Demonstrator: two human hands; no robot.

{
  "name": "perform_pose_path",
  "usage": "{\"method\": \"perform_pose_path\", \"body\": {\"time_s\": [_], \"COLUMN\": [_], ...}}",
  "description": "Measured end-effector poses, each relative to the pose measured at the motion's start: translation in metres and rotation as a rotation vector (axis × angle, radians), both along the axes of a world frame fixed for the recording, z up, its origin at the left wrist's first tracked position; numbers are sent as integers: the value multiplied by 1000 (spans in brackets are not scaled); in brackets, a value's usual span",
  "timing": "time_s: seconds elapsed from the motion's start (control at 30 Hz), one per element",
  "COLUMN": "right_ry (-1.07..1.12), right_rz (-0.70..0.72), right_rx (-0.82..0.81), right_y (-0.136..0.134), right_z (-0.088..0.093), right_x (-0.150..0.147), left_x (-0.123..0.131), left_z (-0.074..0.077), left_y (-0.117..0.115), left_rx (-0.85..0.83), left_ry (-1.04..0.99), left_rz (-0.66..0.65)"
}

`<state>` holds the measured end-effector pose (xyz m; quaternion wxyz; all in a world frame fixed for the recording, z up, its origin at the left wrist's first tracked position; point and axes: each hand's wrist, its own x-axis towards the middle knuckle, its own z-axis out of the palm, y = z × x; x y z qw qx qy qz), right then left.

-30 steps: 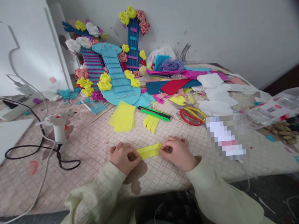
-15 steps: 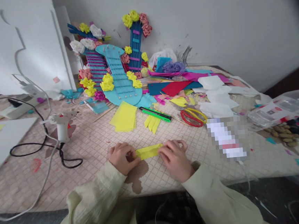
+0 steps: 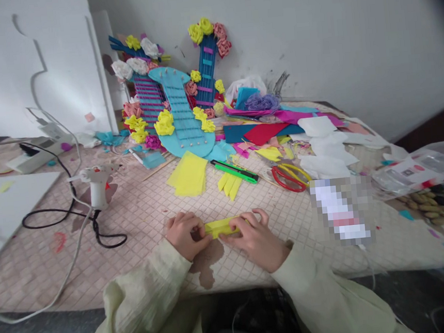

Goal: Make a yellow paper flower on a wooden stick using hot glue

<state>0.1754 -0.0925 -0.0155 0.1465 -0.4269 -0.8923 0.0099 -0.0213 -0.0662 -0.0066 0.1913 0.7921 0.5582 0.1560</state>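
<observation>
Between my hands, low over the near part of the table, is a folded strip of yellow crepe paper (image 3: 220, 228). My left hand (image 3: 187, 236) pinches its left end between thumb and fingers. My right hand (image 3: 257, 238) is closed on the right part, thumb below and fingers above, covering that end. Beyond them lie a stack of flat yellow sheets (image 3: 189, 175), several narrow folded yellow pieces (image 3: 230, 185) and a green utility knife (image 3: 235, 171).
At left stands a white glue gun (image 3: 97, 185) with looping cords. Scissors (image 3: 291, 176) with red and yellow handles lie right of the knife. Flower-decorated card shapes (image 3: 180, 108) lean on the wall. Paper scraps (image 3: 321, 147) and a plastic bag (image 3: 420, 170) are at right.
My right hand has slid leftward along the yellow strip, its thumb now under the paper, and less of the strip shows. The whole view has shifted slightly.
</observation>
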Motion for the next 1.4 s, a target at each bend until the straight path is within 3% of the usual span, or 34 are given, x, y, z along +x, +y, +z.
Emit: {"method": "perform_pose_path", "body": {"time_s": [0.23, 0.5, 0.67, 0.87, 1.07, 1.4], "right_ry": [57, 93, 115, 121, 84, 145], "right_rz": [-158, -213, -205, -172, 10, -12], "right_rx": [33, 31, -8, -18, -60, -122], "right_y": [-3, -5, -4, 3, 17, 27], "right_z": [-6, -4, -4, 6, 14, 8], "right_x": [23, 41, 39, 33, 30, 26], "left_x": [-1, -3, -2, 10, 11, 8], "left_z": [0, -2, -9, -10, -9, -11], "left_y": [0, 0, -1, -4, -3, 3], "left_rx": [-8, 9, 115, 191, 150, 179], "left_ry": [-3, -16, -61, -1, -15, -100], "left_rz": [-12, -39, -85, -252, -257, -222]}}
